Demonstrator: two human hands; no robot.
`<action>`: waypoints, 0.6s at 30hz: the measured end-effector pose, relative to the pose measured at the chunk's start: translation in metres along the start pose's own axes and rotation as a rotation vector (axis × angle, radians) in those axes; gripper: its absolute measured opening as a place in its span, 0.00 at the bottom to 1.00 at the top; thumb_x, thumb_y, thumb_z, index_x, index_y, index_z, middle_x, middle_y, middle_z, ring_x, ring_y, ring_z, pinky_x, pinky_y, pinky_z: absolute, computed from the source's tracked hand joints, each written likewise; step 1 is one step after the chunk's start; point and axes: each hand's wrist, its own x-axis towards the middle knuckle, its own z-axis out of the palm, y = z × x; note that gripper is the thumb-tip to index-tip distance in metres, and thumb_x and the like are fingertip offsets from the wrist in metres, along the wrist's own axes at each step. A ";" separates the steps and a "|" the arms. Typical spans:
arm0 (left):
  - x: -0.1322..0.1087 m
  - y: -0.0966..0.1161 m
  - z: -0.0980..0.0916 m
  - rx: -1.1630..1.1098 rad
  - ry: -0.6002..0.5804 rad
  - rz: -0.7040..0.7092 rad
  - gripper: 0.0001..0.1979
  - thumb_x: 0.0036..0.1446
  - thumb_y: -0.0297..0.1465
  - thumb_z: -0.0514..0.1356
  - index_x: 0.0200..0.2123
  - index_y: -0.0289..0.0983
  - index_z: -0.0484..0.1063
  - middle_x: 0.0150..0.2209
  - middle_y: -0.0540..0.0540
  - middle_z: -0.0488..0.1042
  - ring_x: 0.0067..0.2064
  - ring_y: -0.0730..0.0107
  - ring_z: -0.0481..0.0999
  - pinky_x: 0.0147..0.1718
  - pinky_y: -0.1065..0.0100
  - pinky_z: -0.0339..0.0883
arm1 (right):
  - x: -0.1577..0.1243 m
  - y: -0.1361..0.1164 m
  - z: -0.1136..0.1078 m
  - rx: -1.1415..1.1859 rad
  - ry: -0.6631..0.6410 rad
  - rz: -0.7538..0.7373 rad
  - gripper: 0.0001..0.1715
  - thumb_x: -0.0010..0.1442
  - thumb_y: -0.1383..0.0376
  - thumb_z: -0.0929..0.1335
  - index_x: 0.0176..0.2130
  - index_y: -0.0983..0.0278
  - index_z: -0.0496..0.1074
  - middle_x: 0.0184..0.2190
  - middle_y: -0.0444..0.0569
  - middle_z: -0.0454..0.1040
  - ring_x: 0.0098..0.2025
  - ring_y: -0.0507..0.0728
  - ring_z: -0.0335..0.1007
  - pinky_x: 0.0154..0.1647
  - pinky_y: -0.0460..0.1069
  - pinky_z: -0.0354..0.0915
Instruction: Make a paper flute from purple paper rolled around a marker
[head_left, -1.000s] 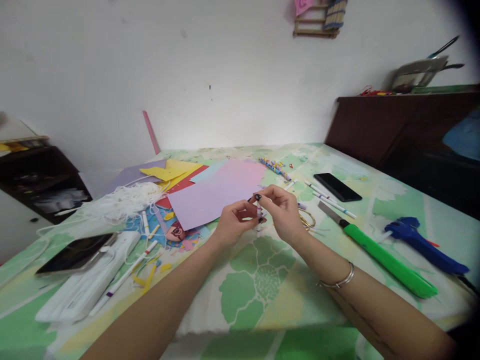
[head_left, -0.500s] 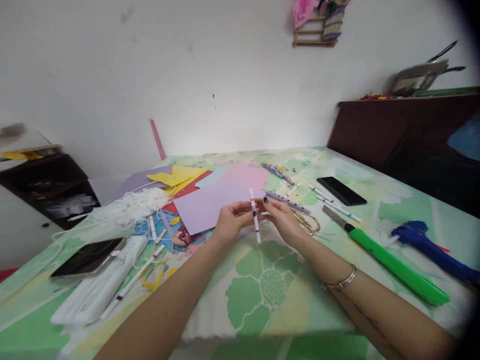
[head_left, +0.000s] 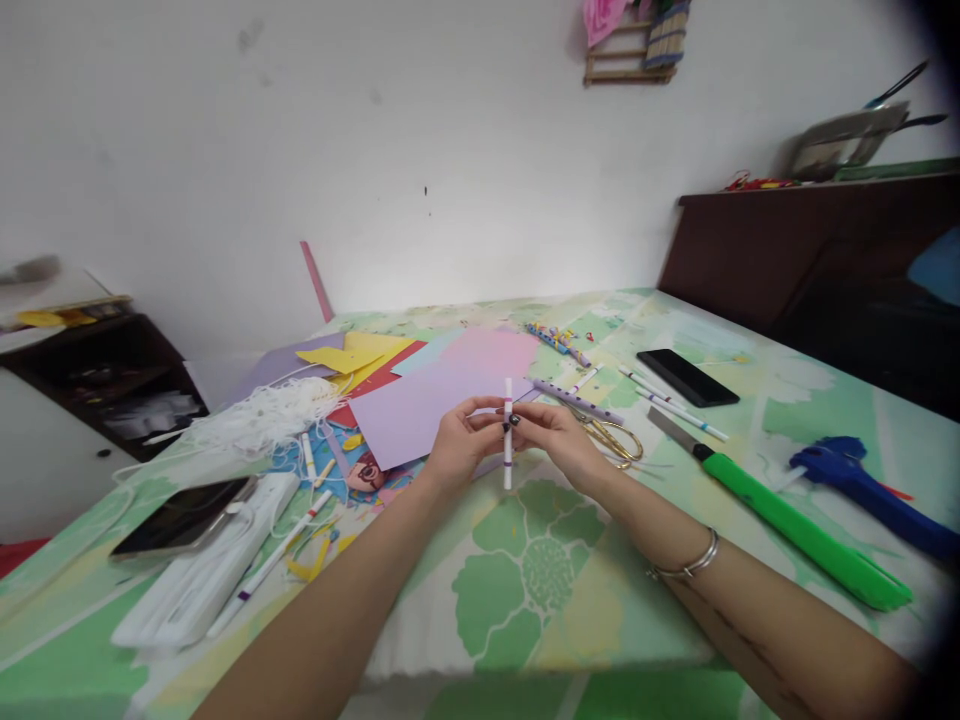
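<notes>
In the middle of the head view, a thin white stick with purple bands (head_left: 508, 468) stands nearly upright above the table. My left hand (head_left: 466, 438) pinches it from the left with thumb and fingers. From the other side, my right hand (head_left: 553, 436) closes on the same stick, its dark-nailed thumb beside the left one. Just behind the fingers lies a lilac sheet of paper (head_left: 405, 412). Close to my right hand are gold-handled scissors (head_left: 626, 442) and a purple dotted stick (head_left: 581, 400).
At right lie a green-handled knife (head_left: 802, 525), a blue glue gun (head_left: 877, 490), a black phone (head_left: 686, 377) and white banded sticks (head_left: 679, 412). Tangled white string (head_left: 262, 420), yellow paper (head_left: 375, 352), a power strip (head_left: 206, 570) and another phone (head_left: 184, 515) occupy the left.
My right hand has shifted slightly left, and its thumb has come down against the stick. The stick has gone from a slight tilt to nearly vertical.
</notes>
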 end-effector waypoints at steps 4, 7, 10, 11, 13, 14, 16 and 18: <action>-0.001 0.001 0.000 -0.003 -0.028 -0.006 0.23 0.36 0.27 0.70 0.38 0.31 0.69 0.28 0.45 0.76 0.28 0.66 0.77 0.35 0.58 0.73 | 0.000 0.000 -0.001 -0.009 0.036 -0.001 0.18 0.48 0.55 0.71 0.35 0.65 0.76 0.24 0.45 0.73 0.27 0.52 0.69 0.33 0.50 0.69; 0.000 0.002 0.000 -0.019 -0.020 -0.014 0.22 0.36 0.26 0.71 0.38 0.31 0.69 0.28 0.46 0.76 0.29 0.66 0.78 0.37 0.59 0.73 | 0.000 -0.004 -0.003 0.023 0.060 0.028 0.18 0.50 0.54 0.70 0.33 0.66 0.76 0.24 0.46 0.73 0.27 0.52 0.69 0.32 0.49 0.68; 0.002 0.003 -0.001 -0.040 0.022 0.016 0.22 0.36 0.25 0.70 0.37 0.31 0.69 0.29 0.46 0.77 0.30 0.66 0.78 0.36 0.62 0.73 | -0.003 -0.009 -0.005 -0.012 0.037 0.118 0.18 0.50 0.55 0.70 0.36 0.65 0.74 0.30 0.49 0.75 0.30 0.53 0.71 0.32 0.48 0.68; 0.003 0.003 -0.002 -0.053 0.040 0.030 0.22 0.36 0.25 0.70 0.37 0.31 0.69 0.29 0.46 0.77 0.30 0.66 0.78 0.36 0.63 0.73 | -0.004 -0.010 -0.005 -0.052 0.007 0.151 0.18 0.49 0.57 0.71 0.37 0.65 0.74 0.31 0.49 0.76 0.31 0.53 0.71 0.32 0.48 0.68; 0.004 0.004 -0.003 -0.083 0.077 0.049 0.21 0.36 0.25 0.70 0.37 0.32 0.69 0.29 0.46 0.77 0.31 0.66 0.79 0.36 0.64 0.73 | -0.006 -0.010 -0.005 -0.143 -0.081 0.202 0.18 0.46 0.60 0.73 0.38 0.65 0.73 0.31 0.48 0.76 0.30 0.52 0.72 0.31 0.47 0.67; 0.004 0.004 -0.004 -0.098 0.090 0.053 0.21 0.37 0.24 0.70 0.37 0.32 0.69 0.30 0.46 0.77 0.32 0.65 0.79 0.37 0.64 0.72 | -0.006 -0.009 -0.004 -0.173 -0.118 0.219 0.18 0.45 0.62 0.74 0.37 0.66 0.73 0.29 0.48 0.76 0.29 0.52 0.72 0.31 0.46 0.67; 0.005 0.005 -0.005 -0.120 0.102 0.061 0.20 0.37 0.25 0.70 0.36 0.31 0.69 0.31 0.45 0.77 0.35 0.64 0.79 0.40 0.63 0.71 | -0.006 -0.006 -0.004 -0.187 -0.145 0.239 0.17 0.44 0.63 0.74 0.35 0.67 0.72 0.26 0.48 0.76 0.28 0.52 0.72 0.31 0.47 0.67; 0.005 0.006 -0.006 -0.123 0.097 0.074 0.20 0.38 0.25 0.70 0.37 0.31 0.69 0.33 0.44 0.76 0.39 0.62 0.78 0.43 0.62 0.70 | -0.004 -0.005 -0.004 -0.173 -0.106 0.237 0.15 0.44 0.62 0.73 0.33 0.68 0.72 0.25 0.48 0.76 0.27 0.52 0.72 0.31 0.47 0.67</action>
